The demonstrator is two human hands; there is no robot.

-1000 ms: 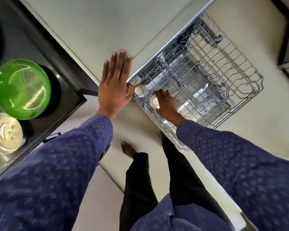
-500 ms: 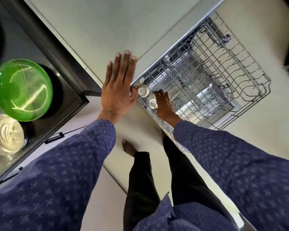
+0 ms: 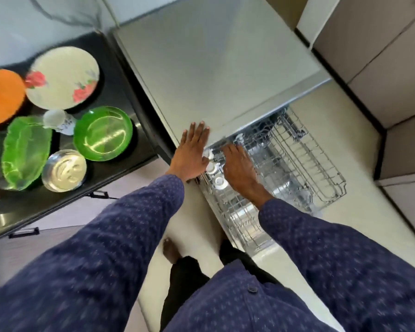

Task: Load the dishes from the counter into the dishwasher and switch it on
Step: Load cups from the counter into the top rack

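Note:
The dishwasher's wire rack [image 3: 309, 164] is pulled out below the silver dishwasher top [image 3: 213, 68] and looks bare of dishes. My left hand [image 3: 191, 152] lies flat, fingers straight, on the front corner of that top. Palm down, my right hand [image 3: 240, 168] rests on the rack's left rim with its fingers stretched toward the machine, beside three small white round pieces [image 3: 219, 182] on the rim. On the black counter [image 3: 120, 75] at left sit a floral plate [image 3: 62, 77], a round green plate [image 3: 103, 133], a green leaf-shaped dish [image 3: 24, 152], a steel bowl [image 3: 64, 170] and a white cup [image 3: 58, 121].
An orange dish [image 3: 3, 94] sits at the counter's far left edge. Beige cabinets [image 3: 381, 68] stand to the right of the rack. My legs and a bare foot [image 3: 170, 250] are on the pale floor just in front of the dishwasher.
The view has swung up and back, bringing more counter dishes into sight. My right hand has slid a little further along the rack's rim. My left hand stays flat on the top.

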